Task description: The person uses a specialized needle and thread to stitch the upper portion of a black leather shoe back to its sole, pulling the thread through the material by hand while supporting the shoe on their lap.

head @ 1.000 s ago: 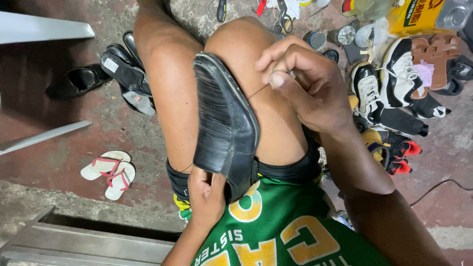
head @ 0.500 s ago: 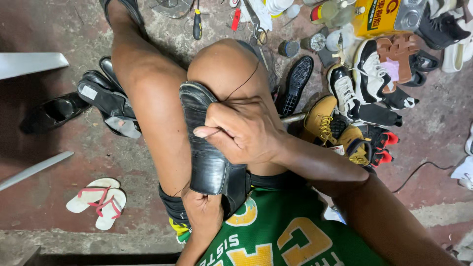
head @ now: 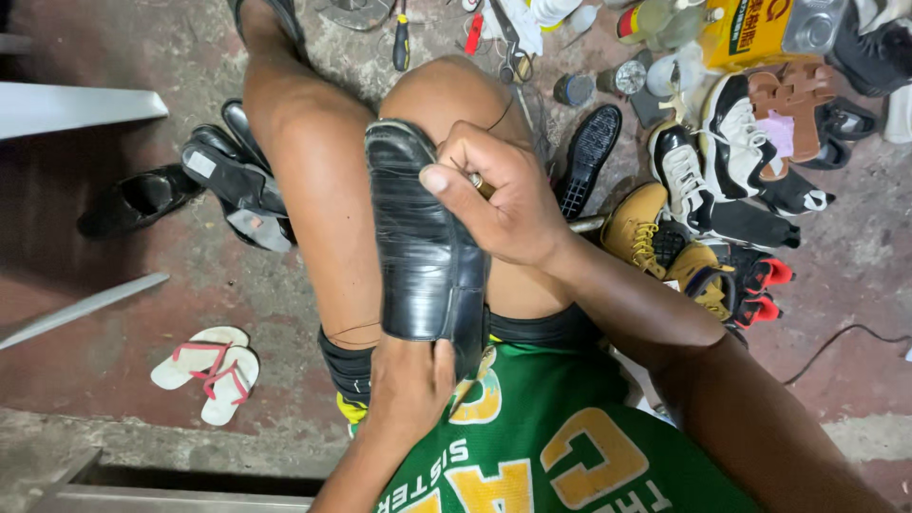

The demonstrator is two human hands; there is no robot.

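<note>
Head view, looking down. Black dress shoe (head: 418,242) lies sole-up, wedged between the person's thighs, resting mostly on the left thigh. Long axis runs approx 12–6 o'clock, tilted slightly: toe points to ~11 o'clock near the knees, heel end sits at ~5 o'clock against the green jersey (head: 560,446).

Left hand (head: 410,380) is at the 6 o'clock end, fingers closed on the heel, thumb lying up along the sole edge; it braces the shoe from below. Right hand (head: 499,195) sits at ~2 o'clock from shoe centre, over the right sole edge near the forefoot. Fingers are curled together and pinched on a small metal tool (head: 478,183), prob. an awl or needle handle; tip hidden, so can't tell if it is in the sole. A dark thread (head: 496,116) arcs over the knee above that hand.

Rt hand is the nearer one to the seam along the sole's right edge; that edge lies directly under its thumb, running away toward 12 and 6.

Floor (head: 114,237) around: pink sandals (head: 207,369) at 8 o'clock, pile of sneakers and boots (head: 722,190) at 2–3 o'clock, scissors (head: 511,43) and screwdriver (head: 402,38) at 12.
</note>
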